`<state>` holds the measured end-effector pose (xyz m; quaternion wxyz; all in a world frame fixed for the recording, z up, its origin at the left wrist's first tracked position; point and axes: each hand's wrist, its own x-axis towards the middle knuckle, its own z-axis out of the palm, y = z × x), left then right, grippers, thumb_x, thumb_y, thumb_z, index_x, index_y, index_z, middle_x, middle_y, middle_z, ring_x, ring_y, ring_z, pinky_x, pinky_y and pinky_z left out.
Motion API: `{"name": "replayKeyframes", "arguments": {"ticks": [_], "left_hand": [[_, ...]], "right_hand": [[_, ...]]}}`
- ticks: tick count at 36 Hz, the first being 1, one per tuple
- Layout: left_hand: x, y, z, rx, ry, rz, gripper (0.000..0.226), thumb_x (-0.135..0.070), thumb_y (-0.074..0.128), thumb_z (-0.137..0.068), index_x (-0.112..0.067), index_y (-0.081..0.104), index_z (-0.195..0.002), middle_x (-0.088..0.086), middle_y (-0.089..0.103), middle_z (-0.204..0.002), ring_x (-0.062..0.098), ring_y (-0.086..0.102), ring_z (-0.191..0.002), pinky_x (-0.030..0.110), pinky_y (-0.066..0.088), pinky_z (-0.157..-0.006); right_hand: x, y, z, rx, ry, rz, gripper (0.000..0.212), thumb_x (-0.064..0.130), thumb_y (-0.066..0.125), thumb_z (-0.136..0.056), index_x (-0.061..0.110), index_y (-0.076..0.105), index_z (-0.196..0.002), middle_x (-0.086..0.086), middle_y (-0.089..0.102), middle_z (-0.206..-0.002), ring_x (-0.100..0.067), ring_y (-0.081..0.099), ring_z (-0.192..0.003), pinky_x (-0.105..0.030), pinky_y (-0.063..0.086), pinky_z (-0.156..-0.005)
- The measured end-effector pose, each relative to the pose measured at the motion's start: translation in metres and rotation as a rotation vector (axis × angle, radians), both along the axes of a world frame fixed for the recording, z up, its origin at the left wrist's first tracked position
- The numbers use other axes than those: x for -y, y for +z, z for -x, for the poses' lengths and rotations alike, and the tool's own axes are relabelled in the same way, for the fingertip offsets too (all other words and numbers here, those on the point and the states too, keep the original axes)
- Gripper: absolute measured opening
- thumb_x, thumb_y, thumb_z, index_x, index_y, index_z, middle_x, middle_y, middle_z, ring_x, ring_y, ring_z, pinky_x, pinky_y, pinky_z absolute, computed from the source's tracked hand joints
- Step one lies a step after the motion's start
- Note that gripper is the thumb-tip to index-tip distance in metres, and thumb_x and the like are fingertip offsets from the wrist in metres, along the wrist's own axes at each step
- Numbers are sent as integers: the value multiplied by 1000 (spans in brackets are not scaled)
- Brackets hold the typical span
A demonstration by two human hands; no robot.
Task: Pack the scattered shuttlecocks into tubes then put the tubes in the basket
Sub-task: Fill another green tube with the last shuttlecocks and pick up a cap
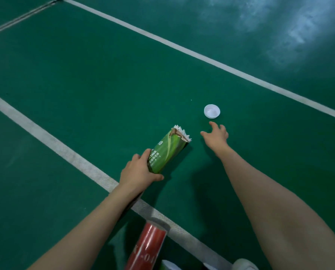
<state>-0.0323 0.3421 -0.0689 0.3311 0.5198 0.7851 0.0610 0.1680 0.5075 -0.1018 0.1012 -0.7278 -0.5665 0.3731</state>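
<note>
Right hand (217, 136) hangs open just short of the white cap (211, 111), fingers spread and holding nothing. The risks, as I judge them, gather round that cap and the tube it is meant for. It lies hollow side up on the green court floor (104, 84). So light and shallow a thing could skid away under a poking fingertip instead of lifting, so a pinch across its rim looks safer than a press from above.

The bigger worry is the green tube (167, 152). Its rim is torn, with brown card peeling at the mouth, and the white feathers of the shuttlecocks (183, 133) stand proud of it. Pushing the cap down over them could crush the feather tips, or the ragged edge might not seat the cap at all. The tube also tilts with its open end away from the person, so a slackened grip might let the stack slide out. Whether that end touches the floor I cannot tell.

Left hand (140, 172) grips the tube near its closer end, fingers curled over the top and thumb underneath. The right arm is stretched well forward, thumb swung out to the left, fingertips pointing at the cap — near it, not touching. A red tube (149, 248) shows at the bottom edge, and no basket is in view.
</note>
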Motion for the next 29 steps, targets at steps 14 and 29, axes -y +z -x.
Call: {"name": "replayKeyframes", "arguments": {"ticks": [14,29], "left_hand": [[-36,-64,-18,-188,26,85,89,-53,69,-78,-27,18,-147,6,40,-133,29,40,-123,47,34,-102],[-40,-72,-11,-260,-59,83,89,-54,66,-79,-20,19,-146,6,39,-134,28,40,-123,45,37,-98]], "right_hand": [[-76,-32,-12,318,393,40,68,16,47,-92,17,12,-150,-2,4,-160,-29,-6,-146,-54,11,-114],[-76,-52,-15,451,428,-246,25,17,47,-95,7,53,-117,-14,46,-126,-31,38,-116,-37,33,-93]]}}
